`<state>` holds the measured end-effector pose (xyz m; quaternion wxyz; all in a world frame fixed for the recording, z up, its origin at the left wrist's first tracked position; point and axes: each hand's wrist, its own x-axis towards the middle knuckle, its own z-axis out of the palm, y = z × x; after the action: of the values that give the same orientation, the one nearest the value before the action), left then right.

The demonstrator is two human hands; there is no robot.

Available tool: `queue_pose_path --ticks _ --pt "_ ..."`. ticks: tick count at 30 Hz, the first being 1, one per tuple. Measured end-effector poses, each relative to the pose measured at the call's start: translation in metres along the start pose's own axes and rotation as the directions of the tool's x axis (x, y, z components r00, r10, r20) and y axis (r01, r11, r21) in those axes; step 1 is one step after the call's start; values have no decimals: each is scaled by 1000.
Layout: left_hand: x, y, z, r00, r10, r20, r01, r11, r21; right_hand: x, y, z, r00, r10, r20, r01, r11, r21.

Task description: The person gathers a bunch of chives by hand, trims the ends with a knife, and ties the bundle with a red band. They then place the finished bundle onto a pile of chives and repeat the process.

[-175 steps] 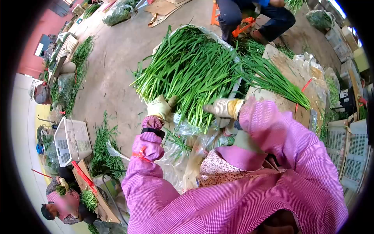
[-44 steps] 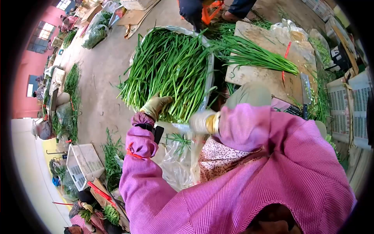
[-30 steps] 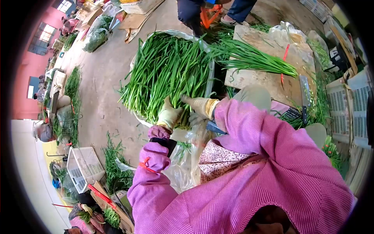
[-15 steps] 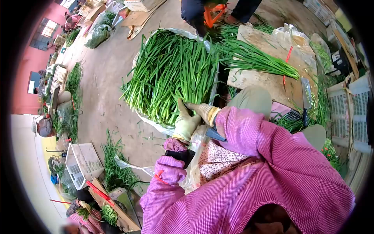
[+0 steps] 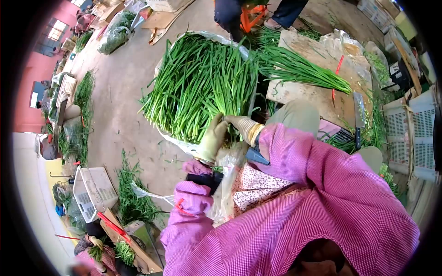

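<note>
Long green stalks (image 5: 198, 83) fill a container lined with clear plastic (image 5: 182, 146), their pale ends towards me. My left hand (image 5: 212, 138), in a pale glove, is at the near edge of the stalks with its fingers pressed together; what is between them is hidden. Touching or nearly touching it, my right hand (image 5: 240, 126), in a dirty glove, is closed around the lower ends of some stalks. On a wooden board (image 5: 294, 94) to the right lie a tied-looking bunch of stalks (image 5: 313, 71) and a knife (image 5: 359, 117).
Another person's legs (image 5: 228, 16) stand beyond the container. White crates (image 5: 410, 131) stand at the far right. To the left are loose greens (image 5: 131, 188) on the floor and a white basket (image 5: 97, 191). A co-worker (image 5: 99, 253) at lower left handles greens.
My left hand has moved up slightly and its spread thumb and fingers have come together. My right hand has moved slightly up and right, its fingers now bent at the stalk ends.
</note>
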<state>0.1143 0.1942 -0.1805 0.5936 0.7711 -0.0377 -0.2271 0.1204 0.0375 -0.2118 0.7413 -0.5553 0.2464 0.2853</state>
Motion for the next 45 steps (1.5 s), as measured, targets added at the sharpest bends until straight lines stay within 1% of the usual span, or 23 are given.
queue_pose_path --ticks 2,3,5,6,7,8,10,11,12,14,16,18,20,23,24,27,31,38,40,41,42,43,45 --pt "-11 37 -14 1000 -4 -20 3 998 -66 -29 -29 4 988 118 -95 -127 988 -89" --pt "-12 40 -16 989 -18 -145 -3 989 -148 -8 -14 -4 985 175 -8 -175 985 7" --pt "-15 46 -28 885 231 -404 -47 909 415 -24 -29 -3 981 188 -40 -189 981 -39" --pt "-19 52 -31 789 448 -421 -5 689 724 -32 -37 -1 978 198 -72 -204 975 -84" --pt "-23 61 -32 824 361 -436 3 768 641 -31 -37 -6 983 182 -12 -181 974 -137" --pt "-25 71 -31 912 83 -401 197 770 607 -21 -31 -9 984 180 -11 -180 974 -139" --pt "-28 61 -17 950 108 -293 135 705 697 -5 -15 -9 980 200 20 -200 980 -8" --pt "-24 49 -11 978 -25 -208 151 773 616 -17 -20 -6 985 171 17 -171 985 -5" --pt "-23 36 -1 977 69 -203 64 808 585 -29 -25 -5 985 170 17 -170 985 -6" --pt "-19 35 13 984 -27 -179 124 819 561 -57 -46 3 985 170 -44 -175 945 -277" --pt "-20 31 25 974 -67 -218 180 814 552 -32 -25 -1 971 219 -95 -236 937 -259" --pt "-20 0 31 970 138 -199 -15 854 519 -40 -25 1 980 191 -54 -198 961 -192" --pt "-29 24 32 984 108 -144 -35 898 438 -56 -32 6 972 209 -107 -222 967 -122" --pt "-32 58 26 970 -42 -238 155 865 476 -41 -22 -4 1000 25 9 -26 999 24" --pt "-31 51 21 934 184 -307 25 823 567 -23 -15 -10 998 19 52 -20 1000 15" --pt "-17 47 2 922 257 -290 106 551 827 -39 -30 -7 999 42 -6 -42 999 12" --pt "-13 18 -10 985 -44 -169 168 500 849 -28 -31 -15 994 101 31 -102 994 26" --pt "-16 -39 -27 984 -54 -168 175 400 900 -84 -104 -33 959 -8 285 -90 940 328" --pt "-10 -63 -32 981 27 -190 149 521 841 -107 -119 -39 974 1 228 -78 943 325" --pt "-12 -50 -41 987 -40 -153 143 633 761 -114 -120 -35 994 30 103 -61 948 313" --pt "-12 -34 -54 990 -96 -107 144 731 667 -102 -110 -46 984 20 177 -67 962 263" --pt "-6 -41 -67 993 19 -117 60 774 630 -88 -99 -52 983 36 181 -87 955 284" --pt "-30 29 -60 888 398 -229 -12 519 855 -83 -84 -55 987 90 134 -127 944 303"
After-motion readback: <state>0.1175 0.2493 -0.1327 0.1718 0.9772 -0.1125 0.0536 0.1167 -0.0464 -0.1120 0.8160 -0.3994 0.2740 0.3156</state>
